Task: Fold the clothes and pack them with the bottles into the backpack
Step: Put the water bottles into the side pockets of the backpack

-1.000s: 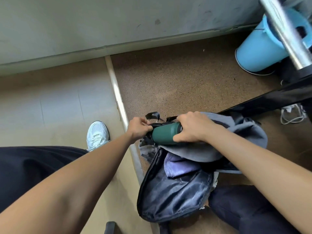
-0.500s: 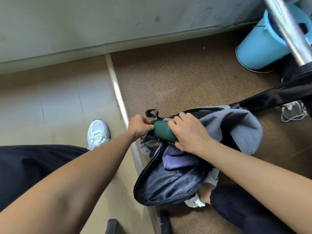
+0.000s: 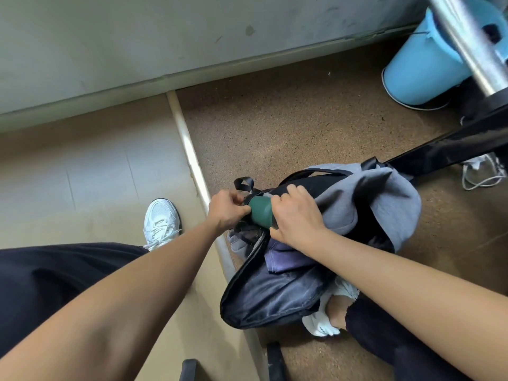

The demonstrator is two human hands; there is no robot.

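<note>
Our left hand [image 3: 226, 209] closes its fingers in a fist on the backpack [image 3: 275, 295] edge beside the green bottle [image 3: 261, 211]. Our right hand [image 3: 295, 215] curls around the bottle, which lies at the backpack mouth, against grey clothing [image 3: 379, 204].

An indoor utility corner: bare wall [image 3: 137, 37], cork-patterned floor [image 3: 288, 119], blue plastic bucket [image 3: 417, 67].

Green bottle [image 3: 261, 213] between fingers of both hands. Backpack [image 3: 275, 295] black with grey sheen, below right fingers. Grey cloth [image 3: 379, 204] beyond right fingers; purple cloth [image 3: 286, 259] beneath them. White shoe [image 3: 160, 221] left of left fingers. Light blue bucket [image 3: 420, 70] far off. Floor [image 3: 288, 127] brown, speckled.
</note>
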